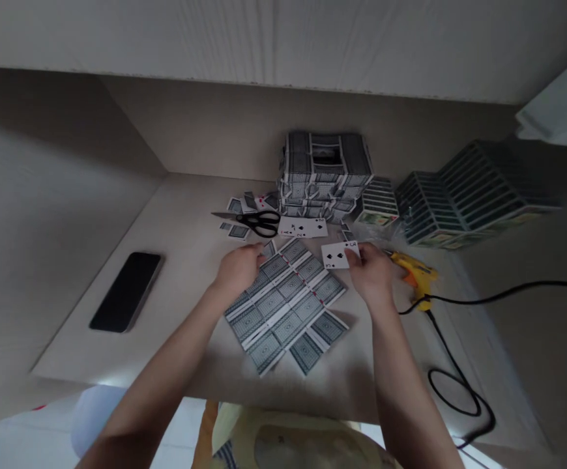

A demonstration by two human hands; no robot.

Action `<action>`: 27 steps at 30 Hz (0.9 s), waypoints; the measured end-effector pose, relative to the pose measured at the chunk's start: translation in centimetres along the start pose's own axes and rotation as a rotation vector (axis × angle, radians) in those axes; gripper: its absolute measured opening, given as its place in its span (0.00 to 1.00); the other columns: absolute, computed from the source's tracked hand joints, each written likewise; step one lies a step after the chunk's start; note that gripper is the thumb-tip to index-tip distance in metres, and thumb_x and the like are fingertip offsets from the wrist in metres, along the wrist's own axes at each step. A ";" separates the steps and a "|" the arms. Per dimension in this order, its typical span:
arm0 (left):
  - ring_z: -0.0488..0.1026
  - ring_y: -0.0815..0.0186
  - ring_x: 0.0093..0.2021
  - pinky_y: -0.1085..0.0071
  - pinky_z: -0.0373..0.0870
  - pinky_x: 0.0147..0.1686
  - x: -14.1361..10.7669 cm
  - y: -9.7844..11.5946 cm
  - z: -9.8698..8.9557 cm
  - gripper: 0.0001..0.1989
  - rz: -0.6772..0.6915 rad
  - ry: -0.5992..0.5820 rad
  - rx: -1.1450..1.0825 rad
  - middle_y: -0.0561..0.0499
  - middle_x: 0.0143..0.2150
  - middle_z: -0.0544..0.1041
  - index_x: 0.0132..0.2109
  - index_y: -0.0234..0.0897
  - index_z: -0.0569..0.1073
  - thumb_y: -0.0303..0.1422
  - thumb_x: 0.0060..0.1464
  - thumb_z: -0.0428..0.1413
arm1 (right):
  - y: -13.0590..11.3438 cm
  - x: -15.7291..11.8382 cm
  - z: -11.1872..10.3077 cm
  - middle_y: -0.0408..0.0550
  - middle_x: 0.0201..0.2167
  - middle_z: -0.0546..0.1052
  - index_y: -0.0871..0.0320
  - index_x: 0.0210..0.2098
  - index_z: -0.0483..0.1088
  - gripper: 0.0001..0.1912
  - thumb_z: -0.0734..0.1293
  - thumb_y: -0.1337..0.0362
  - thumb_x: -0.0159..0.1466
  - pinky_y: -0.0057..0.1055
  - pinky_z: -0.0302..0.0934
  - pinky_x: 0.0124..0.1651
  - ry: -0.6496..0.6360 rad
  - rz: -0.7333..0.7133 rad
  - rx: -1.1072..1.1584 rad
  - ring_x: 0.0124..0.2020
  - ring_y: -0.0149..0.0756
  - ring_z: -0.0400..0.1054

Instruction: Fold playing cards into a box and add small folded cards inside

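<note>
One spade card (333, 256) is pinched in the right hand (372, 267), long axis crosswise, free end pointing left. The panel of joined cards (283, 309) slants from near left to far right on a pale desk (186, 218) before a plain back wall (225, 130), between both hands. The left hand (238, 268) bends at its far-left edge, grip unclear.

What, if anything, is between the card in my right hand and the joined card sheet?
Nothing visible. The playing card in your right hand is at the edge of the card sheet; I can't tell whether they touch. The scissors and the glue gun lie off to either side.
</note>
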State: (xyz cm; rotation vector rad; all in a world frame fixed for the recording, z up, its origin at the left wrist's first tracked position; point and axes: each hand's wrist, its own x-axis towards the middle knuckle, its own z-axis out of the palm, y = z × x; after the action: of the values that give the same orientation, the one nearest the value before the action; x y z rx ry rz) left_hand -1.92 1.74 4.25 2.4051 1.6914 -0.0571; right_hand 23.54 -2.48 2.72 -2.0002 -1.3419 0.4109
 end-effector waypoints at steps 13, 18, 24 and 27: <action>0.69 0.60 0.45 0.64 0.69 0.41 -3.7 -4.5 1.0 0.22 -0.296 0.590 -0.494 0.42 0.47 0.70 0.50 0.34 0.67 0.44 0.55 0.48 | 4.3 -1.3 1.5 0.52 0.26 0.73 0.61 0.28 0.68 0.23 0.58 0.45 0.56 0.35 0.61 0.30 0.117 0.206 0.215 0.28 0.40 0.67; 0.71 0.66 0.28 0.60 0.71 0.36 -8.7 -3.1 2.8 0.29 -0.521 0.344 -0.484 0.39 0.50 0.64 0.55 0.32 0.61 0.45 0.50 0.51 | 4.4 -1.6 0.9 0.61 0.34 0.72 0.67 0.43 0.66 0.27 0.62 0.51 0.53 0.40 0.59 0.38 0.247 0.094 -0.163 0.40 0.50 0.64; 0.70 0.61 0.42 0.61 0.71 0.43 -8.7 -2.3 4.4 0.29 -0.413 0.308 -0.561 0.42 0.50 0.61 0.57 0.35 0.58 0.31 0.47 0.54 | 2.1 -2.3 1.4 0.54 0.31 0.75 0.62 0.38 0.70 0.17 0.60 0.55 0.58 0.36 0.62 0.37 -0.031 -0.117 -0.069 0.30 0.39 0.68; 0.67 0.59 0.49 0.61 0.70 0.47 -7.2 -2.6 4.7 0.26 -0.394 0.383 -0.535 0.40 0.54 0.57 0.56 0.35 0.61 0.29 0.48 0.53 | 1.4 -2.9 2.5 0.54 0.38 0.76 0.60 0.41 0.72 0.18 0.59 0.56 0.59 0.36 0.63 0.42 -0.205 -0.190 -0.019 0.37 0.40 0.70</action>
State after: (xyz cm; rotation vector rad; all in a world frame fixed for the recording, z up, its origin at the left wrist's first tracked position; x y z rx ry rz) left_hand -6.42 -4.96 0.33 1.7440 1.9933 0.7408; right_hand 21.83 -4.56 -0.36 -1.8642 -1.6520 0.5266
